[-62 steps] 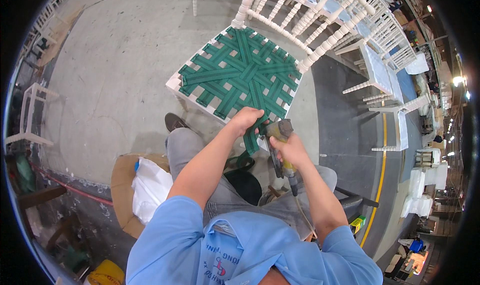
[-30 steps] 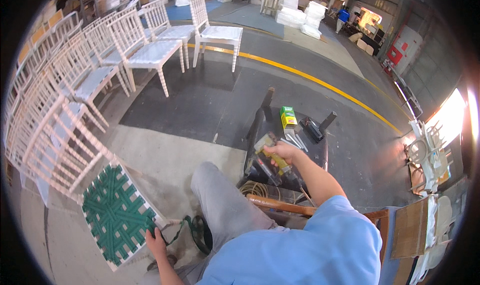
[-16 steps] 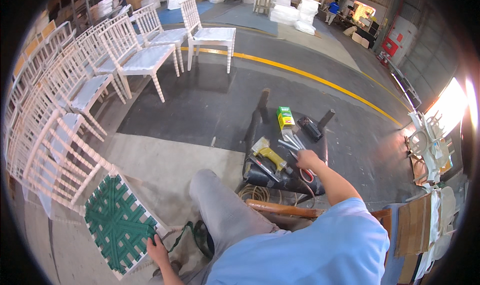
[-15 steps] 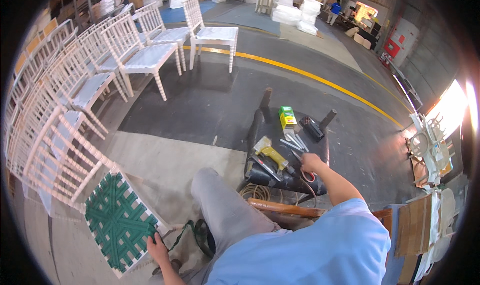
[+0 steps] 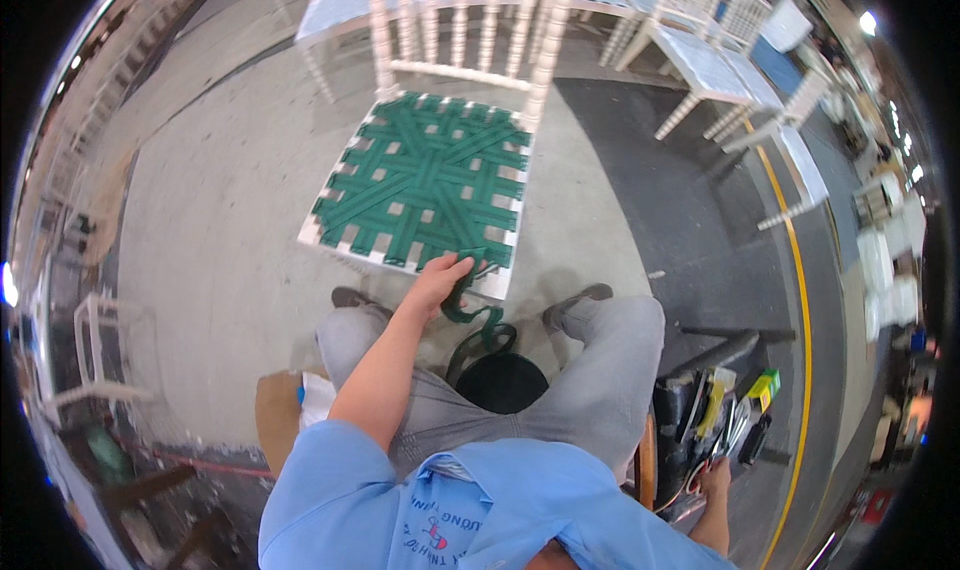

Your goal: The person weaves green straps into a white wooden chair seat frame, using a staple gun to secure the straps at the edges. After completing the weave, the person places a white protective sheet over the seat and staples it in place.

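My left hand (image 5: 437,282) is closed on the loose end of a green webbing strap (image 5: 462,295) at the front edge of a white chair seat. Green straps woven in a lattice with diagonals cover that seat (image 5: 425,185). From my left hand the strap hangs in loops toward a dark round bundle (image 5: 500,383) between my knees. On my right, low over a black padded stool (image 5: 672,395), my right hand (image 5: 715,478) grips scissors (image 5: 695,477) with reddish handles. A yellow staple gun (image 5: 712,410) lies beside them, among metallic staple strips (image 5: 738,425).
A green and yellow box (image 5: 764,390) and a black object (image 5: 757,440) share the stool top. White chairs (image 5: 700,65) stand in rows ahead. A cardboard piece (image 5: 278,420) is beside my left thigh. A yellow line (image 5: 800,370) runs along the floor at right.
My view has swung left from the stool to the woven seat. The left hand keeps to the seat's front edge with the strap. My right hand stays by the stool with the scissors.
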Available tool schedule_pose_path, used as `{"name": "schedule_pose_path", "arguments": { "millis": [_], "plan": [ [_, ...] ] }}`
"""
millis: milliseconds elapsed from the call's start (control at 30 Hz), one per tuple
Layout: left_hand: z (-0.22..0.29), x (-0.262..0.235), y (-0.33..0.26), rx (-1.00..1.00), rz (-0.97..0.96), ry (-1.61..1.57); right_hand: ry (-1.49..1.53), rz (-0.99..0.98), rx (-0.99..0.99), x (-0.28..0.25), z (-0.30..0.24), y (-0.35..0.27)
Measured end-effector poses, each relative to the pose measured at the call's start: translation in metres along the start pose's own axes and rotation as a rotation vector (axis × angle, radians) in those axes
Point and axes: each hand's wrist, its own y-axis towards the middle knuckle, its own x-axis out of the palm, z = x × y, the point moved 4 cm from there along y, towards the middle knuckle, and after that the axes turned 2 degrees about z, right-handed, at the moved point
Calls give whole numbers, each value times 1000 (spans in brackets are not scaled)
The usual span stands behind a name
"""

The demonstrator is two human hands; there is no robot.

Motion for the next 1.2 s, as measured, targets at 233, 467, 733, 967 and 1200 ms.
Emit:
{"name": "schedule_pose_path", "arguments": {
  "millis": [233,467,733,967,1200],
  "plan": [
    [7,-5,5,-39,-138,-218,517,-507,253,-48,3,-45],
    [13,-13,24,-27,-191,-368,600,-257,-286,-137,-115,-12],
    [23,-16,31,-5,-221,-355,-37,-162,-1518,-107,-521,-59],
    [26,-16,36,-41,-274,-272,-306,-94,-2012,-30,-643,-54],
    [26,-16,38,-68,-326,-247,-335,-93,-2184,-5,-675,-69]
  ]
}}
